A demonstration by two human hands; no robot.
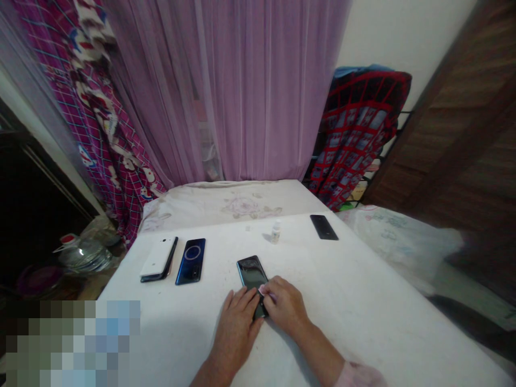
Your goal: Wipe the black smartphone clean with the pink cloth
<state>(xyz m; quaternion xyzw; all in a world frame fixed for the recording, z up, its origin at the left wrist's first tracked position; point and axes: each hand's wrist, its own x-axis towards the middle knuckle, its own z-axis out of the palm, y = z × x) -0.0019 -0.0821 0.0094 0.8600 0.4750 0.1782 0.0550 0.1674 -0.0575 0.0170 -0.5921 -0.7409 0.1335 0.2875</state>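
Note:
A dark, glossy phone lies flat on the white table, its far end uncovered. My left hand rests at its lower left side, with fingers stretched over the edge and the thumb by the bottom end, holding it against the table. Over the phone's right side, my right hand is closed in a pinch. A small whitish piece sticks out from its fingertips and touches the phone; its material is too small to make out. Both hands cover the phone's near part.
Left of the hands lie a blue phone and a stack of phones with a white one on top. Beyond stand a small white bottle and a tiny pale block. A black phone lies at the back right.

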